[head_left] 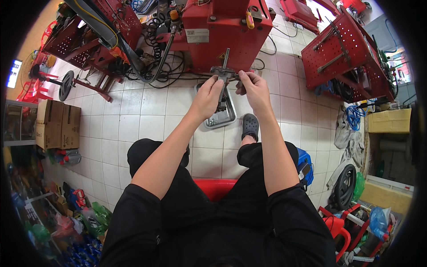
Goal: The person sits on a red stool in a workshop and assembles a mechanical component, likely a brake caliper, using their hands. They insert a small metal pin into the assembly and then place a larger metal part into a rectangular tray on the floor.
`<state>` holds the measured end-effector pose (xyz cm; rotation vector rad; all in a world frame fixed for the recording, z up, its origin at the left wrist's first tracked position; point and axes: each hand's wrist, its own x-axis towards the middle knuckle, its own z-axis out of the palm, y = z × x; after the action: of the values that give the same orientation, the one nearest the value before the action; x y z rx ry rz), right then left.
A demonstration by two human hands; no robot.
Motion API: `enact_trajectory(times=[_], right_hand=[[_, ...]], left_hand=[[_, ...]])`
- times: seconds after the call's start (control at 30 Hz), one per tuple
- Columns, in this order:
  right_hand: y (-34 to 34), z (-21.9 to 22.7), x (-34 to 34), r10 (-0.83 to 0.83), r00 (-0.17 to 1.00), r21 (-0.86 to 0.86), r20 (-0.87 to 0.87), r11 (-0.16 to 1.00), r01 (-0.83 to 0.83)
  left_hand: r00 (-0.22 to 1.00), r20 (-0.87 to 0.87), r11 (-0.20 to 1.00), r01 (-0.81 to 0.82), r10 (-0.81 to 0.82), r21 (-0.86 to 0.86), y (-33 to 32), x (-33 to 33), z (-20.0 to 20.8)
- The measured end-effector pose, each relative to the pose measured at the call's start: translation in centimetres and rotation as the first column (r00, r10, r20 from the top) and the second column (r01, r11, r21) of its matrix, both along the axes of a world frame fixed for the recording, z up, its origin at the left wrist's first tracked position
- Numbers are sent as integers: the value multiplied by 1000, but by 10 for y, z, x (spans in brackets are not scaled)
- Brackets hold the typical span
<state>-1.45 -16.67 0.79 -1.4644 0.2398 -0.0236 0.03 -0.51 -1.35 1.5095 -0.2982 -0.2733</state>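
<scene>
Closest to the camera is the black top [213, 249] the person's wearing, then black trousers [207, 207], knees spread, with a bit of a red seat [214, 188] peeking out between the thighs. Both bare forearms reach forward to a greyish metal part [223, 74], held up in front, over the tiled floor. It's got a rod sticking up out of a wider round bit, and it's more or less upright.

The left hand [208, 97] is wrapped around the body of it, pretty clearly gripping. The right hand [253, 88] is at the other side, thumb and fingers curled in close to the edge of the part. Honestly can't tell if it's pinching something small or just touching.

Below the hands there's a shallow metal tray [232, 119] on the floor, partly hidden behind them, and right next to it a dark grey clog [250, 126] on the right foot. Just past all that sits a big red machine [218, 40] with black hoses [167, 76] sprawled on the tiles to its left. Red perforated cart [331, 53] off to the right, cardboard boxes [55, 125] over on the left.
</scene>
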Motion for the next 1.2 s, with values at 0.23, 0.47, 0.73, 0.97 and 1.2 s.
enact_trajectory(times=[0.23, 0.47, 0.73, 0.97, 1.2], right_hand=[[-2, 2, 0, 57, 995, 54, 79, 997, -61], [-6, 2, 1, 86, 991, 55, 103, 994, -92], [-3, -7, 4, 62, 957, 14, 283, 998, -69], [-5, 3, 0, 90, 980, 22, 177, 995, -96], [-9, -6, 4, 120, 989, -126, 89, 986, -109]], left_hand=[[1000, -1, 1000, 12, -12, -26, 1, -1, 3], [1000, 19, 999, 2, -1, -34, 0, -1, 3], [1000, 7, 1000, 6, -6, -24, 1, 0, 3], [1000, -11, 998, -6, 5, -57, 2, 0, 2], [1000, 11, 998, -9, 9, 55, 3, 0, -3]])
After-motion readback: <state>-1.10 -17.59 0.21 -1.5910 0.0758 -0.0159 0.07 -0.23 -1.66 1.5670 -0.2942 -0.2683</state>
